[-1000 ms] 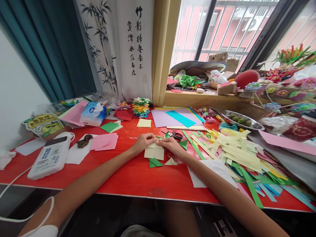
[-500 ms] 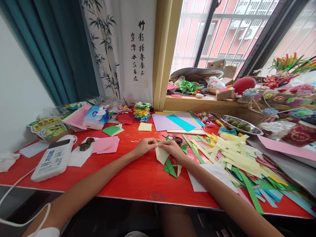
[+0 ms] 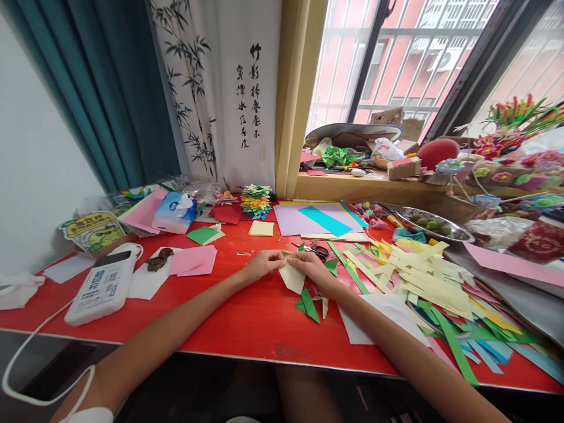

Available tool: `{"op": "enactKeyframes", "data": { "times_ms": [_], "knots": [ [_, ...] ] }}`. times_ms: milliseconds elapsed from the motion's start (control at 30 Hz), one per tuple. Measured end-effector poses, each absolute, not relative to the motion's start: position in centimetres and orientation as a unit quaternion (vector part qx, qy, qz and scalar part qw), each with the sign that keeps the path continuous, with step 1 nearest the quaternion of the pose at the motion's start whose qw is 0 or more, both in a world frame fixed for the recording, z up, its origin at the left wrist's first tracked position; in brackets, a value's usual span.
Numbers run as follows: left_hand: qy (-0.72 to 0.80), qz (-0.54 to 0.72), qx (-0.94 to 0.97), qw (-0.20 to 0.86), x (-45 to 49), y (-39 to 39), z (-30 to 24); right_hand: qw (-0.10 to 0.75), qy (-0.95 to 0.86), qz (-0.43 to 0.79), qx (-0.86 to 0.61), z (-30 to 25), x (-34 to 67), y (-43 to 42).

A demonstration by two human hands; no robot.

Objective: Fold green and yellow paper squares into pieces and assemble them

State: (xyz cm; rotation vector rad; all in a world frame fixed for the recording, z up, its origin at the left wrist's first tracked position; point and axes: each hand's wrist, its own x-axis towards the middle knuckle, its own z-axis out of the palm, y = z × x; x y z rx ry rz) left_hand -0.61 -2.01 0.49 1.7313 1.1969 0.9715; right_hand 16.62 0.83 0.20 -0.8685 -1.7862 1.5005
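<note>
A pale cream sheet of folding paper (image 3: 293, 278) hangs between my two hands above the red table. My left hand (image 3: 265, 264) pinches its upper left edge with thumb and forefinger. On its upper right part, the fingers of my right hand (image 3: 314, 267) are closed, covering some of the sheet. Just below lie a green folded paper piece (image 3: 308, 305) and a small cream folded piece (image 3: 325, 308). Black-handled scissors (image 3: 320, 252) rest behind my right hand, close to another green folded piece (image 3: 331, 266).
A heap of paper strips (image 3: 423, 282) spreads across the right side, with a white sheet (image 3: 374, 320) under my right forearm. Cream paper squares (image 3: 261, 228) and a stacked paper ornament (image 3: 256, 201) stand behind. Left are pink papers (image 3: 192, 261) and a white corded device (image 3: 103, 288).
Both hands still hold the cream paper, and my fingers have shifted slightly on its top edge. The whole view has moved a little, so things appear slightly further right.
</note>
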Motion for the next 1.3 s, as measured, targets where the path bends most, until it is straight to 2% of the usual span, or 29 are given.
{"op": "enactKeyframes", "data": {
  "times_ms": [267,467,700,1133,1300],
  "knots": [
    [0.482,0.408,0.668,0.394,-0.7,-2.2,0.7,0.368,-0.659,0.558,-0.345,-0.7,16.6,1.4],
    [0.471,0.402,0.676,0.4,-0.6,-1.9,0.2,0.355,-0.671,0.559,-0.334,0.0,16.5,1.1],
    [0.501,0.442,0.63,0.397,-0.8,-1.9,0.5,0.375,-0.628,0.613,-0.297,-0.7,16.2,1.7],
    [0.496,0.428,0.628,0.42,-0.6,-2.1,1.0,0.45,-0.658,0.509,-0.325,-0.1,16.8,1.2],
    [0.496,0.436,0.627,0.414,-0.7,-2.2,1.0,0.42,-0.768,0.352,-0.331,0.2,16.9,1.1]
  ]
}}
